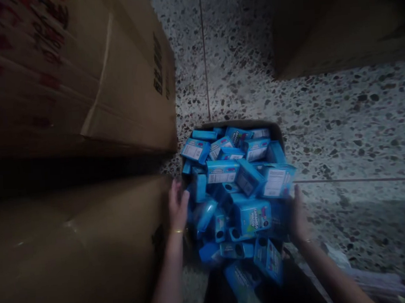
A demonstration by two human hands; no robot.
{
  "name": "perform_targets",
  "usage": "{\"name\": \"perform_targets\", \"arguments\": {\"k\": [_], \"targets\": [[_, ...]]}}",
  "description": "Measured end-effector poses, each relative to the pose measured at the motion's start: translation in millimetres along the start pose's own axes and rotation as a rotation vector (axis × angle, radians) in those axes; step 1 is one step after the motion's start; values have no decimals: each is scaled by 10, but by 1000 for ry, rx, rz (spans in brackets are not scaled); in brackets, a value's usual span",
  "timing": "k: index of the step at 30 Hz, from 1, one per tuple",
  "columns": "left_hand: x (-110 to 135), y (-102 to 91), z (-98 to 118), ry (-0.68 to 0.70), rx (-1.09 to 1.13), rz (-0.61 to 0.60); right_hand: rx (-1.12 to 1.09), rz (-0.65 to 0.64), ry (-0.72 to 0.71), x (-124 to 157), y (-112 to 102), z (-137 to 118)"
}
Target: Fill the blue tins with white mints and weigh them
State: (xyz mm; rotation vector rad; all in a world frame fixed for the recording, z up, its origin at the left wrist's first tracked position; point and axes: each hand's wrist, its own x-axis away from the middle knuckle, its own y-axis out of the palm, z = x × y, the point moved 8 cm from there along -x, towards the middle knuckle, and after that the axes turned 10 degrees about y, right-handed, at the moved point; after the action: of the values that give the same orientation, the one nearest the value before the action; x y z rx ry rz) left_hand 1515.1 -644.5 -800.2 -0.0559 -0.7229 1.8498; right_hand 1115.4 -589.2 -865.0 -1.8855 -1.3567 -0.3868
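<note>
Blue boxes [223,171] lie heaped in a dark tub [276,131] on the speckled floor [233,92], right of 2 big cartons [136,82]. I'd say gentle, even pressure from both sides best prevents spilling. Forearms [170,272] reach in from the near side: left hand [179,208] at the left edge, thumb and fingers apart; right hand [299,221] opposite, its fingers too blurred to tell.

It looks like a storeroom, with big cardboard cartons [133,82] beside heaped matching blue boxes [223,171].
</note>
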Motion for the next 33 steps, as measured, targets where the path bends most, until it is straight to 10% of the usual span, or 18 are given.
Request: {"name": "perform_targets", "arguments": {"k": [9,17,25,33], "targets": [[-248,118,-808,-246,-651,-371,152,-275,236,-293,-54,313],[-256,191,-774,-176,-823,-364,417,-440,-163,-654,262,86],[44,88,-162,-82,-870,-394,353,-473,-157,-132,-212,-261],[523,96,1487,55,-893,-586,176,-413,-22,843,-1471,-776]]}}
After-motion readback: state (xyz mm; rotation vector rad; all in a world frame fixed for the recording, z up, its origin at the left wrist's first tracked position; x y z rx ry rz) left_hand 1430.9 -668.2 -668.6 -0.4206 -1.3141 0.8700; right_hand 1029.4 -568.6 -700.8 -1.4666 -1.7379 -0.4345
